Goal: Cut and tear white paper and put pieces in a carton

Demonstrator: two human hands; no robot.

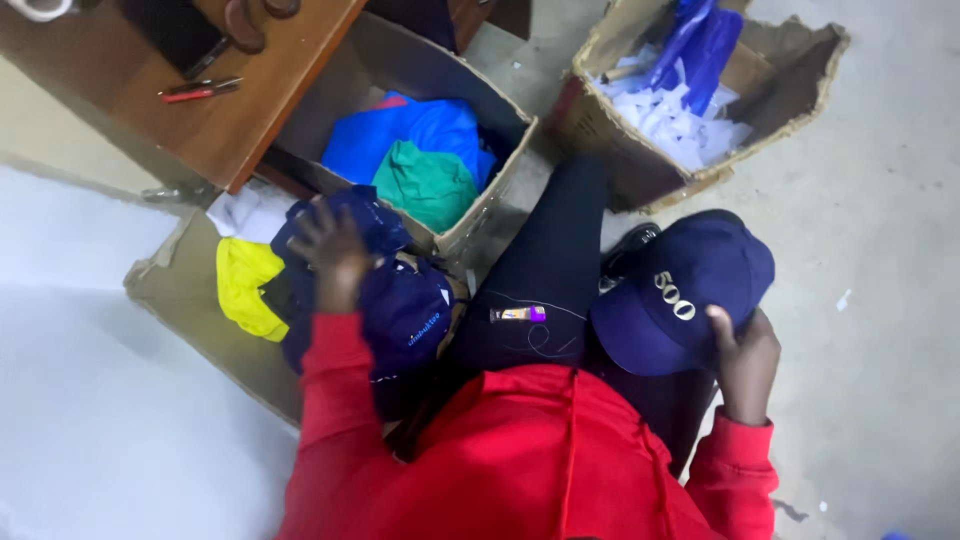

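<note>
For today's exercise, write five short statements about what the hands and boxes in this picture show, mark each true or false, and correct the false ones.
1. The right hand holds a navy cap by its edge. True.
2. The left hand rests on a pile of red caps. False: the pile of caps under it is navy blue.
3. The cardboard box beside the desk holds blue and green cloth. True.
4. The torn box at upper right holds yellow cloth. False: it holds white paper scraps and something blue; the yellow cloth lies by the left hand.
5. The person wears red sleeves. True.
</note>
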